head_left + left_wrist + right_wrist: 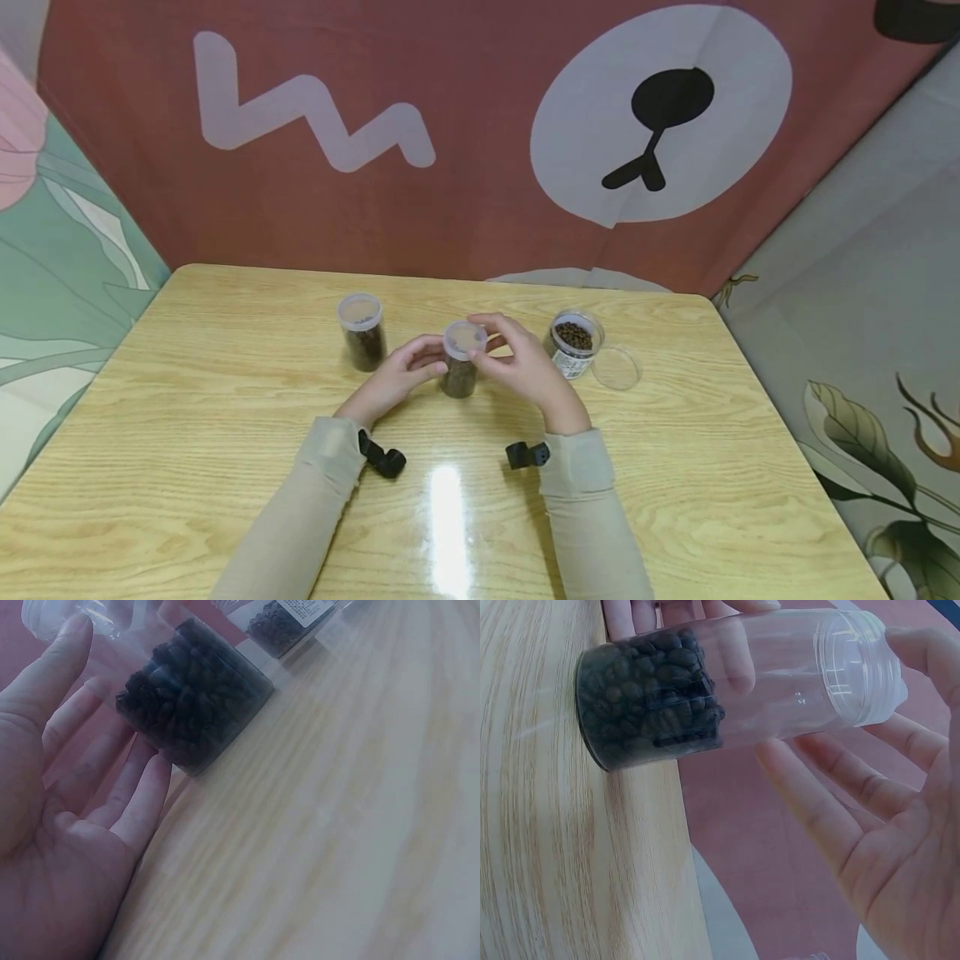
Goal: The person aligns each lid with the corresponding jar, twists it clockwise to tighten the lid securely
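Note:
A clear plastic jar (pixel 460 381) stands on the table between the hands, under half full of dark roasted beans (pixel 645 697) that look like coffee beans. Its translucent lid (pixel 465 336) sits on top. From the left, my left hand (pixel 401 377) holds the jar's side, thumb in front and fingers behind. My right hand (pixel 531 371) has thumb and forefinger on opposite sides of the lid, pinching it. Its other fingers spread beside the jar wall in the right wrist view.
Left of the hands stands a second lidded jar (pixel 365 343) with dark contents. To the right, an uncovered jar (pixel 572 363) holds brown beans and bears a white label; a round clear lid (pixel 617 368) lies beside it. A curtain (pixel 480 208) hangs behind the wooden table (pixel 225 400).

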A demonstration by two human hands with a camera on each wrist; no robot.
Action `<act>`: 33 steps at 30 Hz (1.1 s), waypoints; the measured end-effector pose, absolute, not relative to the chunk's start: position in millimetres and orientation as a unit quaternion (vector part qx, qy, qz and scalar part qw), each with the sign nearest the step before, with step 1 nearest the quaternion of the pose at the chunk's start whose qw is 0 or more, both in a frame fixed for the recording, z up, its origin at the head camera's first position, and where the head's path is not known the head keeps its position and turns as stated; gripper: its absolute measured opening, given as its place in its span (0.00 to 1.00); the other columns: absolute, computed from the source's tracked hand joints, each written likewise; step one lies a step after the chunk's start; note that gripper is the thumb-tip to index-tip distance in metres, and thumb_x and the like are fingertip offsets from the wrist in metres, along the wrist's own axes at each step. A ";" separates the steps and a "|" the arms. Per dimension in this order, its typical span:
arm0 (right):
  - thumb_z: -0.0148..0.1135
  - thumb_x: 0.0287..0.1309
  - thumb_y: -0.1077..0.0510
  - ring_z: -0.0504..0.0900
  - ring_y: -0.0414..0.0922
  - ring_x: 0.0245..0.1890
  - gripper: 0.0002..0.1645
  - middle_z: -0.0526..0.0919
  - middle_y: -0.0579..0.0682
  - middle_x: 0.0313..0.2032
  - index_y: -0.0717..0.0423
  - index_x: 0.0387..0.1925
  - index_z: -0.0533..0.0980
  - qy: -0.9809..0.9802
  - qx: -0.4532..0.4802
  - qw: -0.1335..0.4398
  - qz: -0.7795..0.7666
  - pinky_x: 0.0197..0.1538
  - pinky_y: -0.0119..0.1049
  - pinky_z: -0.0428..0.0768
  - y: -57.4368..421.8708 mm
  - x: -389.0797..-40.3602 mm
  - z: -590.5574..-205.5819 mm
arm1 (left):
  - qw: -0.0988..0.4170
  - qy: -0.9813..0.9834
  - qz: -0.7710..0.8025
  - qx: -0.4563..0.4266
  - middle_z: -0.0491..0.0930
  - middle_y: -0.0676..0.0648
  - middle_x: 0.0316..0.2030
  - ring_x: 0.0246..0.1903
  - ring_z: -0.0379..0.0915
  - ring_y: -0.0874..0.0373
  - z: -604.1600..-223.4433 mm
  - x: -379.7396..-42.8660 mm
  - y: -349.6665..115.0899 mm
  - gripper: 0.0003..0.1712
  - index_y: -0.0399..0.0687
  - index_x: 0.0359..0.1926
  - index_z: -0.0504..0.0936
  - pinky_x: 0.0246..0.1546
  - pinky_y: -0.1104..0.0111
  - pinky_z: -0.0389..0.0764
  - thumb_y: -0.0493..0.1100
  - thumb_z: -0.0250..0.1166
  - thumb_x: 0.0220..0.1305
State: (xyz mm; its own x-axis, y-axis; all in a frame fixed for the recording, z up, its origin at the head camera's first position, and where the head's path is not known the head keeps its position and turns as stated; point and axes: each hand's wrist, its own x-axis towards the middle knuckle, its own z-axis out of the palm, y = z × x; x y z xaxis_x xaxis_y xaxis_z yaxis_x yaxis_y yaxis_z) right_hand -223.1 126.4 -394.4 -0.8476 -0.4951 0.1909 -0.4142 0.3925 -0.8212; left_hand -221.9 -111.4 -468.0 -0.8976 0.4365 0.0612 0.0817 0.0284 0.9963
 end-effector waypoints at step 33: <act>0.54 0.72 0.59 0.78 0.52 0.55 0.31 0.74 0.56 0.62 0.48 0.74 0.64 0.837 -0.293 0.039 -0.461 0.51 0.47 0.85 127.6 -223.8 -396.1 | 0.134 0.703 0.674 0.183 0.72 0.40 0.65 0.67 0.68 0.45 -469.5 -222.8 -112.5 0.25 0.43 0.69 0.70 0.69 0.53 0.70 0.40 0.60 0.75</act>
